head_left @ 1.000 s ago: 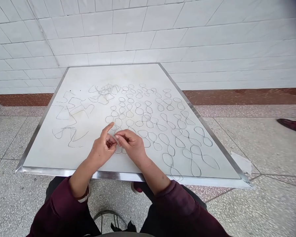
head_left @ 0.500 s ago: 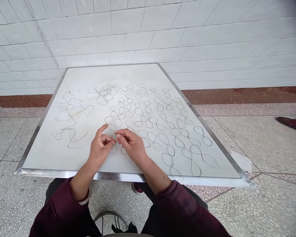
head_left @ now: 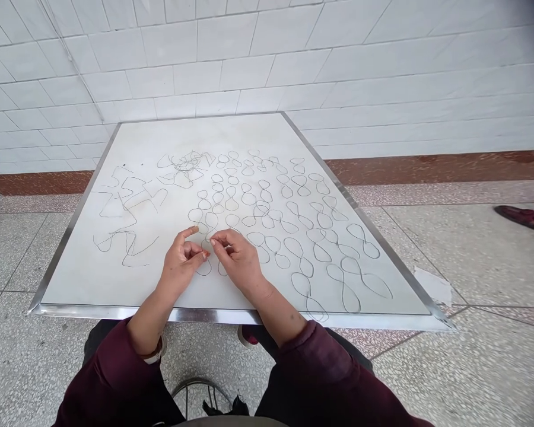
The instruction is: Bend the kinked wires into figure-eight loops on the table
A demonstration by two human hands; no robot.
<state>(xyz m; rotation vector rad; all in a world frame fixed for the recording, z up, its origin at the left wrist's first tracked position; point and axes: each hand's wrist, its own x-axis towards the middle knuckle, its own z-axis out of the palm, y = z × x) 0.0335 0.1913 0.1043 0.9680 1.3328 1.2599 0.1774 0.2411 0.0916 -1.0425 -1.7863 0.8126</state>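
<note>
Near the front of the white table, my left hand (head_left: pixel 181 259) pinches a thin dark wire (head_left: pixel 203 275) between the thumb and a bent finger, its index finger raised and pointing forward. My right hand (head_left: pixel 238 258) is just to the right, thumb and index finger pinched on the same wire by the look of it. The wire is so fine that its exact shape between the fingertips is hard to make out. Many figure-eight wire loops (head_left: pixel 299 249) lie around and to the right of my hands, some overlapping.
Loose bent wires (head_left: pixel 127 240) are scattered on the table's left side, with a tangled wire heap (head_left: pixel 189 163) farther back. A metal edge (head_left: pixel 102 312) frames the white table (head_left: pixel 84 284). Behind stands a tiled wall (head_left: pixel 226 44). A dark red shoe (head_left: pixel 527 218) shows at far right.
My right fingertips have shifted very slightly, and the fingertips of both hands stay close together. The whole view has drifted a little; the wires on the table lie as before.
</note>
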